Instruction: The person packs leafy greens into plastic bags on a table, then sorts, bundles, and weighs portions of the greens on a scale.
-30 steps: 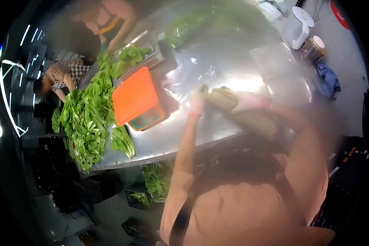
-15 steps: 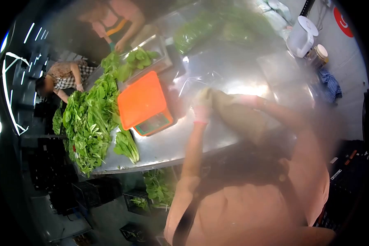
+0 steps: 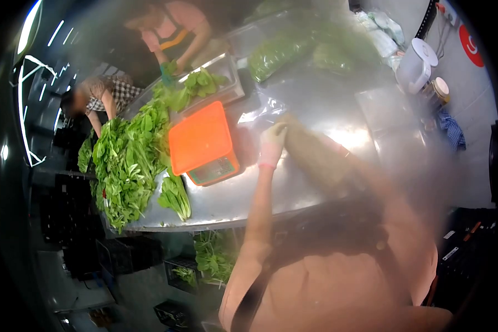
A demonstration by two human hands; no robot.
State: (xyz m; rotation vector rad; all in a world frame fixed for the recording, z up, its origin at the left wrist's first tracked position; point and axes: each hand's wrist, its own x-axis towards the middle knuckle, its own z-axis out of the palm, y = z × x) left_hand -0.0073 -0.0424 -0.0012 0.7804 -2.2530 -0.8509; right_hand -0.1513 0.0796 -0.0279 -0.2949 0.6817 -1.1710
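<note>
An olive-coloured bag (image 3: 312,152), blurred by haze, slants across the steel table toward my body. My left hand (image 3: 273,145), in a pale glove with a pink cuff, is closed round its far end. Clear crinkled plastic (image 3: 265,106) spreads on the table just past that hand. My right hand (image 3: 331,145), also gloved, is against the bag's right side; haze and the bag hide its fingers. Left of my left hand stands a scale with an orange tray (image 3: 201,138) and a green display (image 3: 213,170).
Leafy greens (image 3: 130,160) are heaped at the table's left, with a loose bunch (image 3: 174,196) near the edge. Beyond are a metal tray (image 3: 235,86), filled green bags (image 3: 279,58) and two people. A white jug (image 3: 415,66) and jar (image 3: 436,91) stand right. Crates (image 3: 182,271) sit below.
The whole view has shifted, so the table things appear slightly further right and mostly lower. My left hand stays closed on the bag's end. My right hand is now less visible behind the haze.
</note>
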